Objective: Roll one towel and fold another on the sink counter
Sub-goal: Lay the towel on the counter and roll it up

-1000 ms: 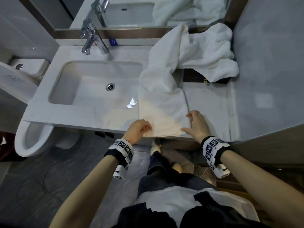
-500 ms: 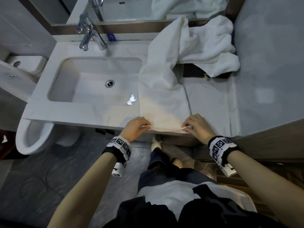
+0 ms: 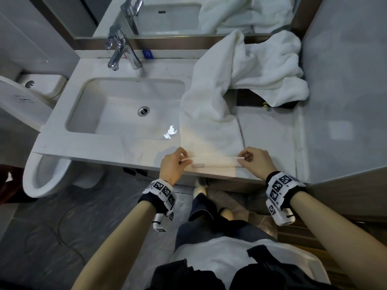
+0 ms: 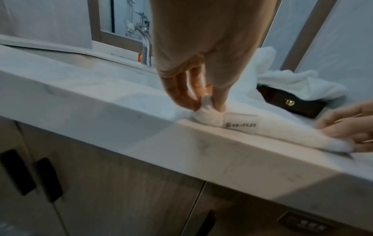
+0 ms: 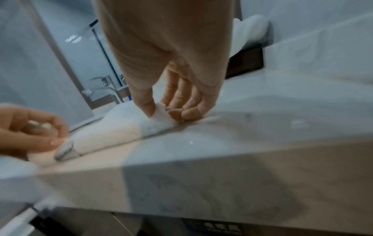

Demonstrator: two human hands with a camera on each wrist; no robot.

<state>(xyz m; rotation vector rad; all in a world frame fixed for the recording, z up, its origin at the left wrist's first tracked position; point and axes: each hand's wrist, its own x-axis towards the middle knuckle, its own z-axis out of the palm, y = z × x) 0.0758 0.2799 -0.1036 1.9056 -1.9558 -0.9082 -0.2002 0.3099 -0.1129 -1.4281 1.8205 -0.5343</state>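
1. Rolling is the step in hand: the near edge of the towel (image 3: 209,130) is turned over into a thin first roll (image 3: 215,161) right along the front lip of the surface (image 3: 117,147), just right of the sink (image 3: 125,107).
2. The left hand (image 3: 174,164) pinches the left end of that roll, thumb on one side and fingers curled on the other; the left wrist view shows the little wad of cloth squeezed between them, with a sewn label (image 4: 240,122) just beside it.
3. The right hand (image 3: 254,162) mirrors it at the right end, thumb and fingertips (image 5: 175,111) nipped on the corner, the other fingers tucked against the surface.
4. The rest of this towel runs flat away from the person, then bunches up against the mirror ledge, so there is plenty of cloth left to roll.
5. A second towel (image 3: 272,72) lies crumpled at the back right, partly draped over a dark wooden box (image 3: 251,99). It looks untouched, so the folding half of the task is not yet begun.
6. My read: very early days, barely one turn made.
7. The next move calls for both hands pushing the roll away in step, tucking tightly and keeping the two ends level.
8. Watch for a cone: if one hand leads, the roll skews.
9. The bunched far end probably needs smoothing before the roll reaches it.
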